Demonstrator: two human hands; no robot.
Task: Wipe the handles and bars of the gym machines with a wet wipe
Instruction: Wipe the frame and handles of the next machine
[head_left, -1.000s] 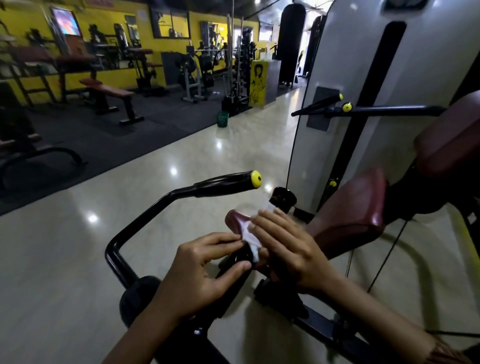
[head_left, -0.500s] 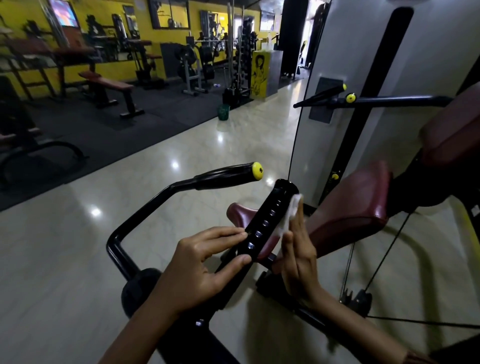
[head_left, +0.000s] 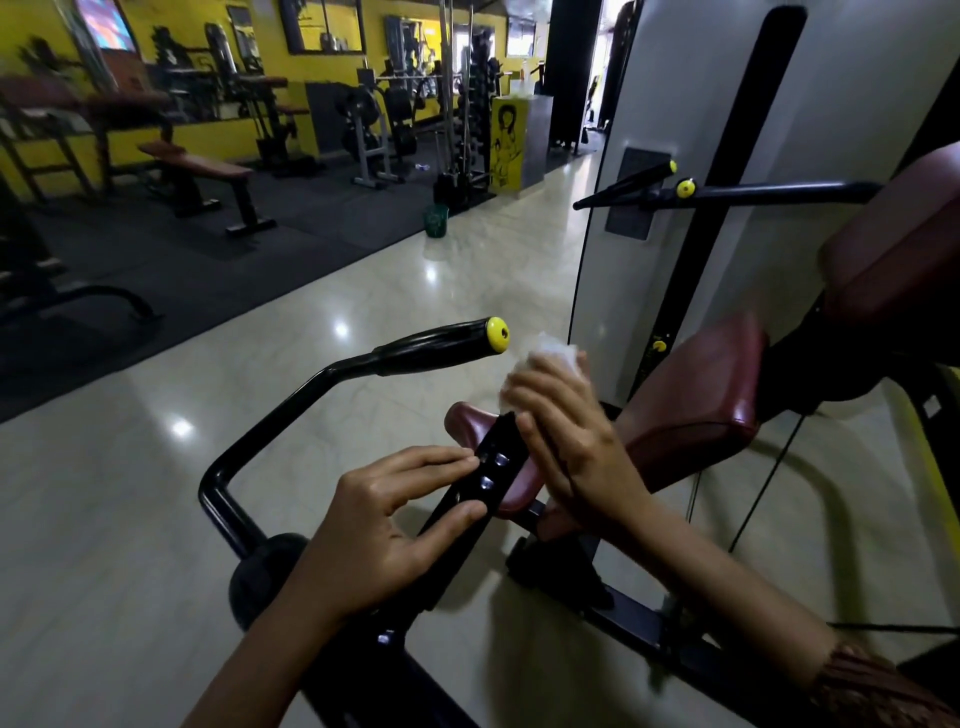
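A black adjustment bar (head_left: 496, 470) with a row of holes rises from the machine frame in the lower middle. My left hand (head_left: 384, 530) holds its lower part, fingers lying across the bar and thumb beneath. My right hand (head_left: 566, 441) wraps the bar's upper end with a white wet wipe (head_left: 553, 358) bunched under the fingers; the bar's tip is hidden. To the left runs a curved black handle (head_left: 436, 343) with a yellow end cap (head_left: 497, 332).
A maroon seat pad (head_left: 696, 405) and a white weight-stack shroud (head_left: 670, 119) stand close on the right, with two black yellow-capped handles (head_left: 685, 189) sticking out. Glossy tile floor (head_left: 260, 415) lies left; benches and racks stand on black mats (head_left: 156, 260) beyond.
My right hand slid up the bar with the wipe and now covers its top end. My left hand kept its hold lower on the bar.
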